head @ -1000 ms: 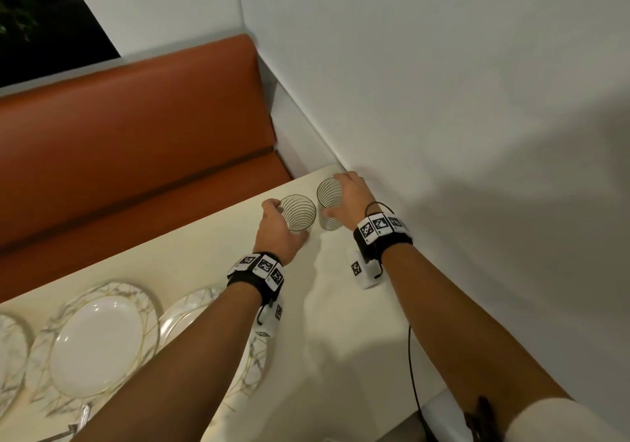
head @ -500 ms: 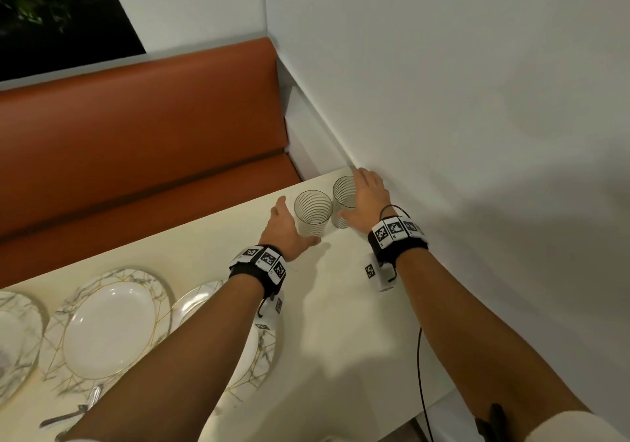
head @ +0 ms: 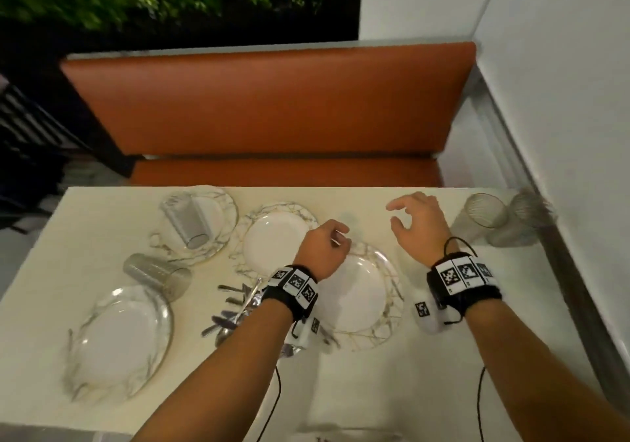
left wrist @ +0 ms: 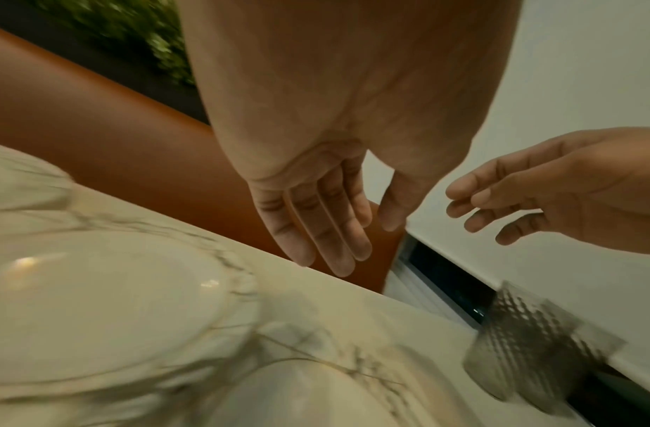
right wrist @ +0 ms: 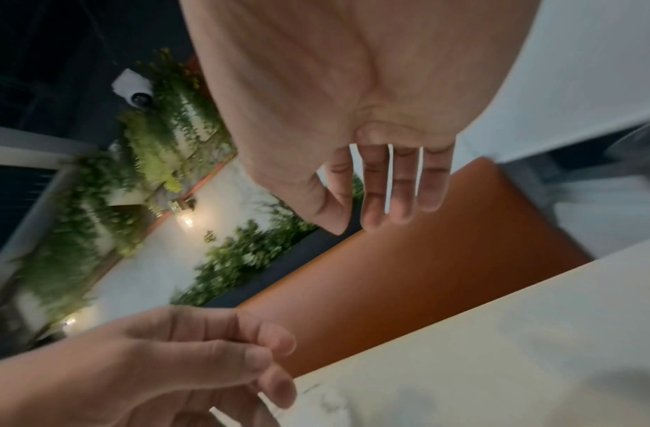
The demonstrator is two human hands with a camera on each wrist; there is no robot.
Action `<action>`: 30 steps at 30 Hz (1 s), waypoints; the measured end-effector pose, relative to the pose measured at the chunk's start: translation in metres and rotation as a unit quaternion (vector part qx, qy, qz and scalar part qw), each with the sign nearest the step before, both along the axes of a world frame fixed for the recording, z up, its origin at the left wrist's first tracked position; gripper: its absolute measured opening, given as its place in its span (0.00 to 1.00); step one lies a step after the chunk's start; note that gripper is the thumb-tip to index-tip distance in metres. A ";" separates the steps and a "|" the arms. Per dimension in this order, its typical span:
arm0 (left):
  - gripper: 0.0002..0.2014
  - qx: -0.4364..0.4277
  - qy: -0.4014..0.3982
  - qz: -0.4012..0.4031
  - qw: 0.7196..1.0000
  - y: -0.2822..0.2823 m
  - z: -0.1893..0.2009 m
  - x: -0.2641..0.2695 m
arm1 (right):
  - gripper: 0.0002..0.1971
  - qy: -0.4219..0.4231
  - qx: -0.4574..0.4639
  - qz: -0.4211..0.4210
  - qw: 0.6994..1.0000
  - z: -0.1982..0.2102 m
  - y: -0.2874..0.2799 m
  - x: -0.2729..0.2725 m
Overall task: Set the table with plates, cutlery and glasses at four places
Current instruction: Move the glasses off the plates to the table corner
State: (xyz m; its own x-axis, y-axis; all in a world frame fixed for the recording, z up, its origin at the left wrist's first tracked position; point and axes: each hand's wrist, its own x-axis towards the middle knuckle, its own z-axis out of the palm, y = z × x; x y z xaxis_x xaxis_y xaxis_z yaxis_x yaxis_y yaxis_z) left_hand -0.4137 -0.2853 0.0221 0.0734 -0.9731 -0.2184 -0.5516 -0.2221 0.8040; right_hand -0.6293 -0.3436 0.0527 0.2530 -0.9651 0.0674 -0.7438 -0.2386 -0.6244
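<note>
Two ribbed glasses (head: pixel 480 218) (head: pixel 523 223) stand upright in the table's far right corner by the wall, with no hand on them. My right hand (head: pixel 399 216) hovers just left of them, fingers relaxed and holding nothing. Over the rim between two marbled plates (head: pixel 276 238) (head: pixel 361 293) hangs my left hand (head: pixel 335 237), loosely curled and holding nothing. A third plate (head: pixel 218 203) at the far left bears a glass (head: pixel 185 225) on its side. A fourth plate (head: pixel 119 339) lies near left, with another tipped glass (head: pixel 156 276) beside it. Cutlery (head: pixel 235 308) is piled mid-table. The left wrist view shows one glass (left wrist: pixel 535 346).
An orange bench (head: pixel 272 107) runs along the table's far edge. A white wall (head: pixel 562 100) borders the table's right side. Bare tabletop (head: pixel 375 390) stretches in front of me. Wrist cables hang over the near edge.
Both hands have let go of the two upright glasses and drawn back to the left. The head view has swung left, so the whole table shows.
</note>
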 end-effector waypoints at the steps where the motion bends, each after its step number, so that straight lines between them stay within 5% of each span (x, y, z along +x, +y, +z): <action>1: 0.09 -0.004 -0.001 0.018 1.000 0.010 0.000 0.020 | 0.12 -0.001 0.010 0.031 0.999 -0.002 0.005 0.022; 6: 0.08 -0.030 -0.017 0.102 0.994 0.063 -0.007 0.134 | 0.11 0.013 0.061 0.150 0.987 -0.007 0.035 0.137; 14: 0.11 -0.006 -0.077 0.222 0.972 0.110 -0.016 0.316 | 0.10 0.003 0.123 0.208 0.970 -0.020 0.078 0.300; 19: 0.31 0.082 -0.186 0.042 0.978 0.125 -0.035 0.385 | 0.10 0.015 0.156 0.211 0.965 -0.037 0.092 0.365; 24: 0.43 0.104 -0.342 -0.157 0.920 0.124 -0.052 0.397 | 0.10 0.047 0.154 0.212 0.964 -0.051 0.084 0.399; 30: 0.39 0.074 -0.411 -0.175 0.892 0.115 -0.070 0.397 | 0.09 0.074 0.145 0.200 0.966 -0.064 0.058 0.417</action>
State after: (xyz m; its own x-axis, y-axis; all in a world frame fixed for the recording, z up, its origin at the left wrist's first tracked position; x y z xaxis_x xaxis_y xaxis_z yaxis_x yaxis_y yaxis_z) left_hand -0.0163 -0.1701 -0.0479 -0.0337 -0.9328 -0.3587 -0.9973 0.0082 0.0724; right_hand -0.2121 -0.2852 -0.0109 0.5963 -0.7605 -0.2569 -0.7142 -0.3565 -0.6024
